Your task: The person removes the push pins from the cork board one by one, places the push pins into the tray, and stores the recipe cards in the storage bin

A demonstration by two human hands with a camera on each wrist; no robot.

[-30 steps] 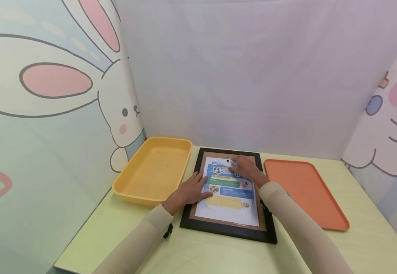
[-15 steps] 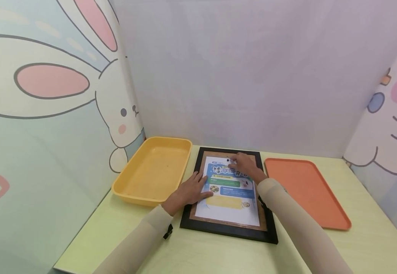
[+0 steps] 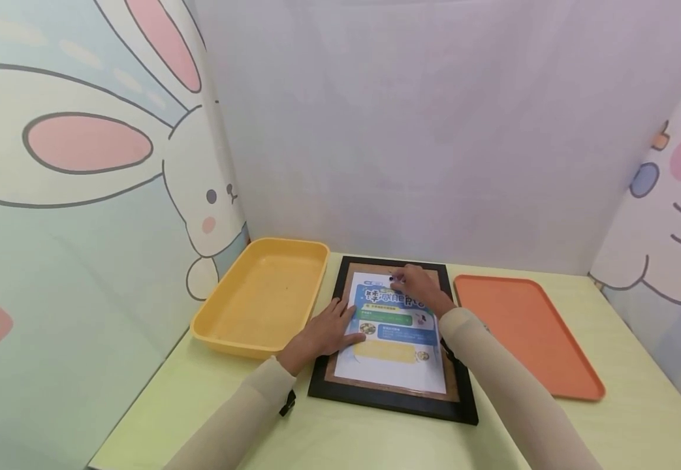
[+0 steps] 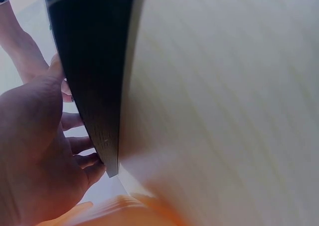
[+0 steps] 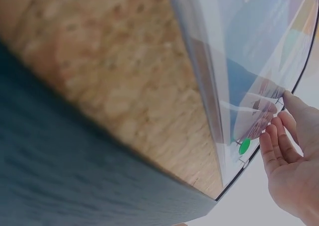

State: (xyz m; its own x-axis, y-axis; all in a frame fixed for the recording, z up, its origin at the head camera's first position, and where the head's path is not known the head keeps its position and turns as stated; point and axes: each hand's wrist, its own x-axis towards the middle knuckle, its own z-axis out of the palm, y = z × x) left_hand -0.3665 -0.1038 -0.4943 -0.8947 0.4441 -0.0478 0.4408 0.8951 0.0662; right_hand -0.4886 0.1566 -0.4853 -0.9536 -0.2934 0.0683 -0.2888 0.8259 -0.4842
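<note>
A colourful printed sheet (image 3: 395,356) in a clear sleeve lies on a cork board (image 3: 448,365) with a black frame (image 3: 395,408). My left hand (image 3: 328,329) rests on its left side with fingers spread, pressing the sheet's left edge. In the left wrist view, the left hand (image 4: 45,151) reaches over the black frame edge (image 4: 97,81). Up at the sheet's top, my right hand (image 3: 422,287) pinches a small pin, mostly hidden by the fingertips. Beside these fingers in the right wrist view sits a round green pushpin (image 5: 244,146).
A deep yellow tray (image 3: 266,297) stands left of the board, near the wall with the rabbit drawing. On the right lies a shallow orange tray (image 3: 528,333). The pale table (image 3: 316,437) meets a light curtain (image 3: 405,130) at the back.
Both hands stay in nearly the same places on the board. The right fingers shift only slightly at the sheet's top. The head view tilts a little.
</note>
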